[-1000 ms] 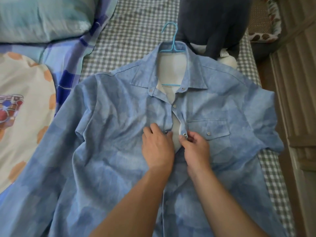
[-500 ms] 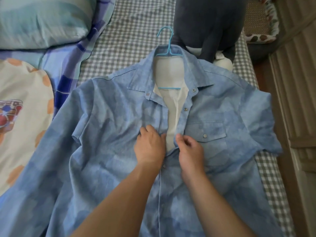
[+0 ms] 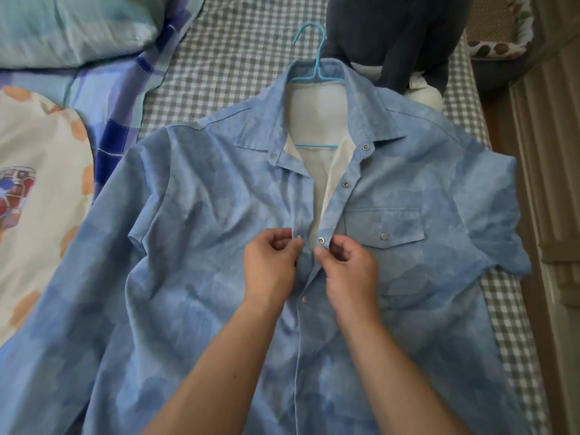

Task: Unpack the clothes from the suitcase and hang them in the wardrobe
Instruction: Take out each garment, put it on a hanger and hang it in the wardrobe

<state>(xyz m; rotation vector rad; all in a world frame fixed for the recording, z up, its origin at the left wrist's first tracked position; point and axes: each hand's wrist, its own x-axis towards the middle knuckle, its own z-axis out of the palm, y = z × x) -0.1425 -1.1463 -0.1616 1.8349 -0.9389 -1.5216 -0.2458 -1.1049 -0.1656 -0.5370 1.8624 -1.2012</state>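
Your left hand (image 3: 270, 265) pinches one front edge of the single blue shirt (image 3: 188, 277); your right hand (image 3: 348, 268) pinches the other, beside a snap (image 3: 321, 240). One blue hanger (image 3: 314, 67) sits in the collar. The shirt lies mid-bed on the checked sheet (image 3: 226, 58), one pillow (image 3: 62, 26) at the far-left corner.

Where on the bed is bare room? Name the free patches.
Checked sheet shows bare between the plaid blanket and the hanger, plus a strip along the right edge below the sleeve. The blue shirt, held by left hand and right hand, crowds the middle.
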